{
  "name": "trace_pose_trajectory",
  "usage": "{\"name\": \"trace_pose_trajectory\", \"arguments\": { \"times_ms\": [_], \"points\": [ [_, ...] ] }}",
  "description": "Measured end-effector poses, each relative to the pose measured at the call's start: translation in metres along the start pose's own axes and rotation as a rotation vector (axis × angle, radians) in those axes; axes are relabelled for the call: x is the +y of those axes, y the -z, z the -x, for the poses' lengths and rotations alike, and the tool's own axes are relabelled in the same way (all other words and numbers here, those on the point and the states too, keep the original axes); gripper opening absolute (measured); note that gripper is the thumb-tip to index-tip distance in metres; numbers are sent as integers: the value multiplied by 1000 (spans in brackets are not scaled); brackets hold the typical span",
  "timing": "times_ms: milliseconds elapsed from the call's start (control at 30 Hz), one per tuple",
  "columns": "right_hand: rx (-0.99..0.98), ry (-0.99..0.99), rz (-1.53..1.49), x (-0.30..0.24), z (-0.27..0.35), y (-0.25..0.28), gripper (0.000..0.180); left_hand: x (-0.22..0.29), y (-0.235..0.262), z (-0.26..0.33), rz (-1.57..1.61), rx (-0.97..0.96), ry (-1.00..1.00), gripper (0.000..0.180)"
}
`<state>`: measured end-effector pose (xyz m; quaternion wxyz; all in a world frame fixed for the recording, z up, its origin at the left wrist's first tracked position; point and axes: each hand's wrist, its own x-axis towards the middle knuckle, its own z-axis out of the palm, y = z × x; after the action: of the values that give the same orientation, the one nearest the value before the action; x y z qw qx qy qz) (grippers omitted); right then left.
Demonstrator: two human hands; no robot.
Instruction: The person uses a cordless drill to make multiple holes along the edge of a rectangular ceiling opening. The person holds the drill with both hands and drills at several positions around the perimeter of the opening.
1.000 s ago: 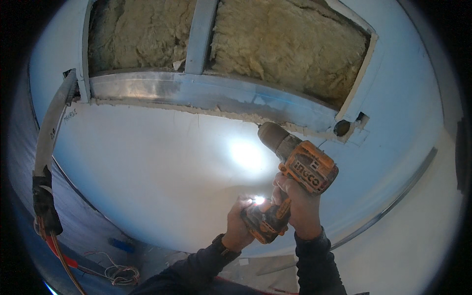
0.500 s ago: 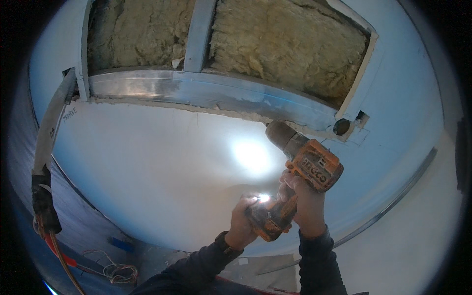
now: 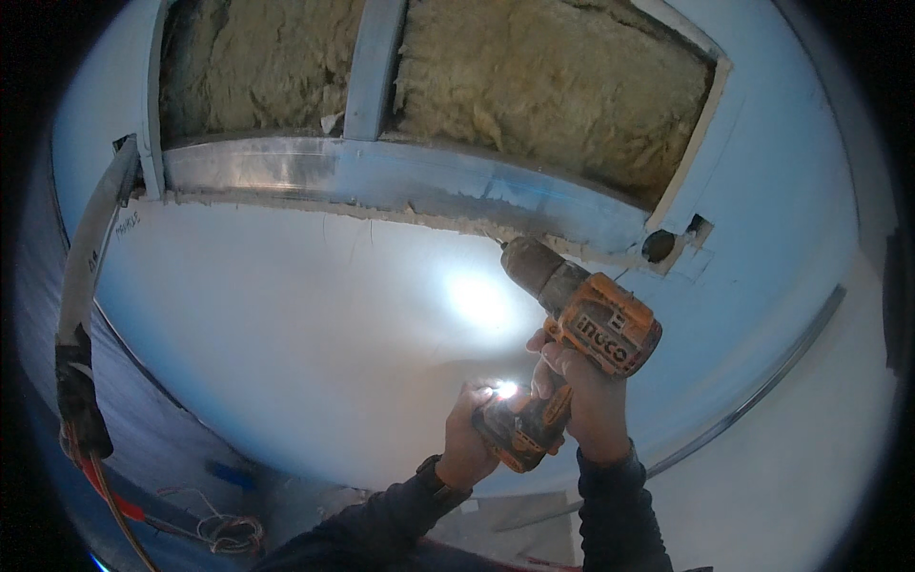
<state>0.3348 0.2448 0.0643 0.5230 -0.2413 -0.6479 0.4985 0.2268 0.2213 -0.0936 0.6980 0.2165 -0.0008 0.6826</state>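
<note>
An orange and black cordless drill [image 3: 602, 319] is in both my hands, tilted with its chuck up and to the left. My right hand [image 3: 593, 391] wraps round the grip, a finger near the trigger. My left hand [image 3: 467, 439] clasps the battery base, where a small lamp shines. A thin bit [image 3: 497, 241] sticks out of the chuck, its tip by the ragged lower edge of a wall opening, under a metal rail [image 3: 400, 172]. Whether the tip touches anything, I cannot tell. The lamp throws a bright spot on the white board [image 3: 315, 305].
Yellowish mineral wool [image 3: 553, 86] fills the opening on both sides of a metal stud [image 3: 375, 71]. Right of the bit are a round hole [image 3: 659, 246] and a smaller cut-out. A grey conduit [image 3: 88, 248] hangs at left, above coiled wires [image 3: 229, 532]. A metal strip [image 3: 762, 391] lies at right.
The drill has shifted slightly left and its bit shows more clearly beyond the chuck. The whole view has also moved a little. Both hands keep their hold.
</note>
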Motion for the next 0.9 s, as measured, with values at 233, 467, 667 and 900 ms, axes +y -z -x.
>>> {"name": "trace_pose_trajectory", "arguments": {
  "times_ms": [233, 467, 667, 900],
  "points": [
    [36, -34, -86, 6, -2, 3, 28, 2, -1, -4, -18, 62, -63, 24],
    [61, -28, -34, 5, 3, 14, 27, -13, -6, -6, -640, 78, -224, 25],
    [84, -31, -14, 1, 8, 17, 27, -15, -11, -6, -496, 21, -181, 26],
    [105, -47, -6, 0, 4, 16, 27, -15, -2, -8, -103, 66, -69, 28]
  ]
}}
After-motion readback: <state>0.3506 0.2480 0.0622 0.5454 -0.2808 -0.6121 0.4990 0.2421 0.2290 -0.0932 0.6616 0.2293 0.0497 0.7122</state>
